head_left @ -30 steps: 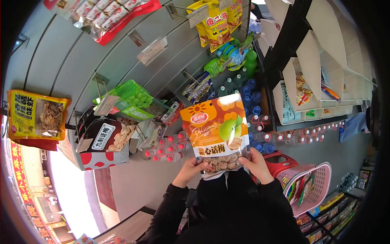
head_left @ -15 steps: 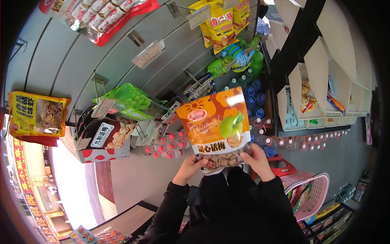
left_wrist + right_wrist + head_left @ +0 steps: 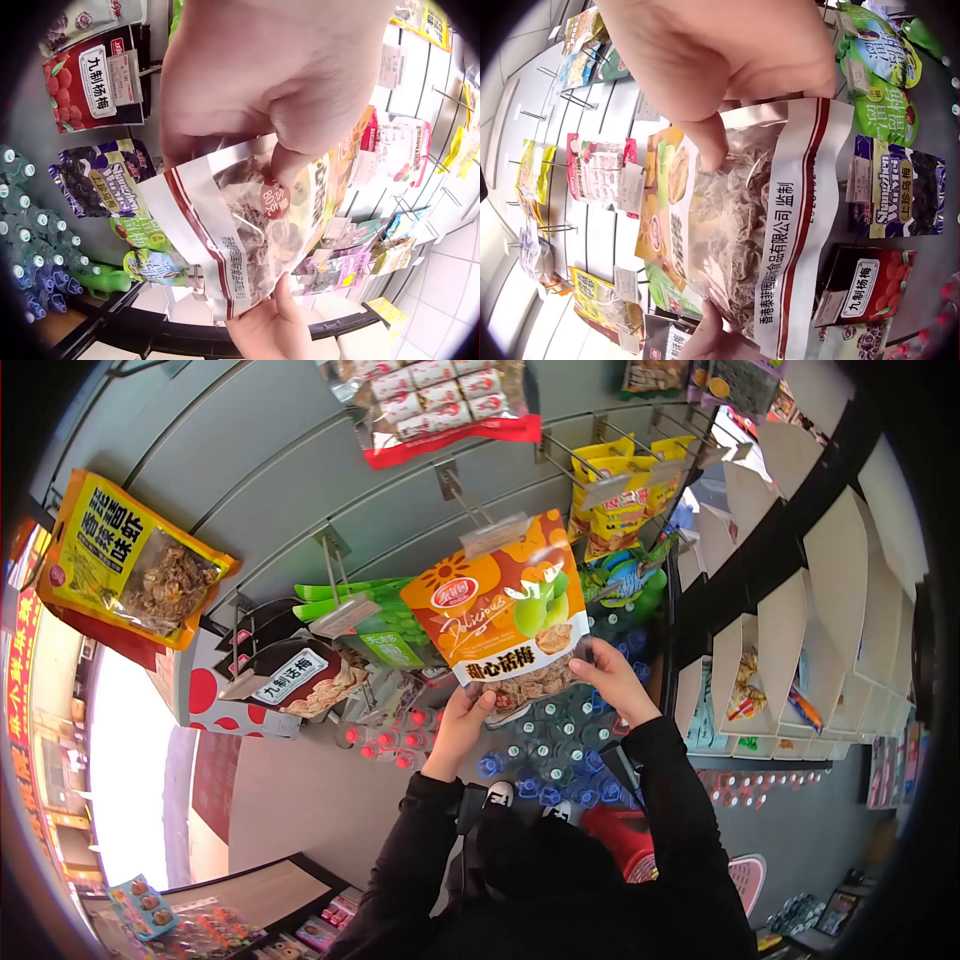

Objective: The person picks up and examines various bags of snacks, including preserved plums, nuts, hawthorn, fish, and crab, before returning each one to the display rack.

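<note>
My left hand [image 3: 462,728] and right hand [image 3: 618,685] grip the lower corners of an orange bag of dried plums [image 3: 500,610]. Both thumbs lie on its front, one at each side. Printed green plums and a clear lower window with the brown fruit inside face me. In the head view, the bag's top edge meets the price tag [image 3: 495,536] of a wall hook. Seen from the left wrist, the left thumb presses the bag's window [image 3: 251,217]. From the right wrist, the white bottom [image 3: 802,225] with red stripe shows, and my right fingers go behind it.
A slatted wall carries hanging snacks: a yellow pouch [image 3: 140,560], a dark plum bag [image 3: 300,682], green packs [image 3: 385,625] and yellow bags [image 3: 625,500]. Bottles [image 3: 550,740] stand on the floor below. A red basket [image 3: 620,840] sits by my legs, and white bins [image 3: 770,650] at right.
Both hands have raised the bag toward the wall, its top now at a hook's tag. The head view has shifted, so hanging goods sit lower and further right.
</note>
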A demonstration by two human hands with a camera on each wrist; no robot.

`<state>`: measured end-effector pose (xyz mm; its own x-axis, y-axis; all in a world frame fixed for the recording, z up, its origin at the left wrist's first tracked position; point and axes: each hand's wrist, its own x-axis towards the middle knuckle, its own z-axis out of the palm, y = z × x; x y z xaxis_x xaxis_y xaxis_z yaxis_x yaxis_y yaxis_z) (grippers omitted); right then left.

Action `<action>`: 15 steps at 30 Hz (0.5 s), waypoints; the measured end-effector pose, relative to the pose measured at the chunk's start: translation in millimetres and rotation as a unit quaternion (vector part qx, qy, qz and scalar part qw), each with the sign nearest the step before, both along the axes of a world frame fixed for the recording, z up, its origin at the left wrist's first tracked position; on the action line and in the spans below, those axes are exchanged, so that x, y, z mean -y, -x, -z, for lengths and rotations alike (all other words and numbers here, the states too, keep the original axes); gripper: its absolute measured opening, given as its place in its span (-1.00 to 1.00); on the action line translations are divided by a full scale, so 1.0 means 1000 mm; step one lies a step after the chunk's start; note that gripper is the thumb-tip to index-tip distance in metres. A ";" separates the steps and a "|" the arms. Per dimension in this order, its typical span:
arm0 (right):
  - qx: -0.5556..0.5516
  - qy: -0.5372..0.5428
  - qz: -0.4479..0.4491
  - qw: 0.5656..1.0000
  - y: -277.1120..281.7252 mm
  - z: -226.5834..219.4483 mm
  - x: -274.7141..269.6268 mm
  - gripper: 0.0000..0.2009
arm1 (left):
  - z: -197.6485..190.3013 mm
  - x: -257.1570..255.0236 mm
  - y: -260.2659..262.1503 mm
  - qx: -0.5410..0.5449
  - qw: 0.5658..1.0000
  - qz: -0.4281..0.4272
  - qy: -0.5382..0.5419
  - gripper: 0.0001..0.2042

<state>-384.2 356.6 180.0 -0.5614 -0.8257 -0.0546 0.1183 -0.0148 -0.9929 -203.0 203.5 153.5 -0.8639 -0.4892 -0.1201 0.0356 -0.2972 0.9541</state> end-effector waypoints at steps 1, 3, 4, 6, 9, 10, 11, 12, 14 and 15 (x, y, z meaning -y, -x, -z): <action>0.029 0.001 -0.003 1.000 0.000 0.001 0.004 -0.79 | 0.004 0.004 0.001 -0.011 1.000 0.003 0.011 -0.67; 0.031 -0.004 -0.020 0.999 0.004 0.009 0.010 -0.76 | 0.001 0.007 0.004 -0.015 1.000 -0.003 0.005 -0.70; 0.040 -0.013 -0.013 0.999 0.005 0.012 0.012 -0.76 | -0.002 0.009 0.005 -0.017 1.000 -0.004 0.001 -0.74; 0.049 -0.024 -0.010 0.998 0.006 0.012 0.019 -0.76 | -0.006 0.013 0.008 -0.008 1.000 -0.012 0.005 -0.74; 0.053 -0.013 -0.008 0.998 0.009 0.011 0.026 -0.75 | -0.010 0.018 0.011 -0.005 1.000 -0.023 0.010 -0.74; 0.051 -0.004 -0.007 0.999 0.010 0.012 0.028 -0.75 | -0.012 0.020 0.013 -0.016 0.999 -0.028 0.006 -0.74; 0.049 0.006 -0.006 0.999 0.011 0.012 0.029 -0.74 | -0.014 0.021 0.015 -0.027 0.999 -0.034 0.002 -0.74; 0.048 0.005 -0.007 0.999 0.011 0.011 0.032 -0.74 | -0.016 0.023 0.017 -0.028 0.999 -0.035 0.001 -0.74; 0.052 0.008 0.025 0.998 0.010 0.006 0.036 -0.75 | -0.018 0.025 0.021 -0.050 0.999 -0.020 0.003 -0.73; 0.051 0.006 0.023 0.998 0.011 0.008 0.037 -0.75 | -0.019 0.025 0.023 -0.050 0.998 -0.023 0.002 -0.73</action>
<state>-395.1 319.7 171.8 -0.5906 -0.8004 -0.1029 0.2177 -0.0352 -0.9754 -225.9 178.1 172.7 -0.8482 -0.5287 -0.0317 0.1446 -0.2888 0.9464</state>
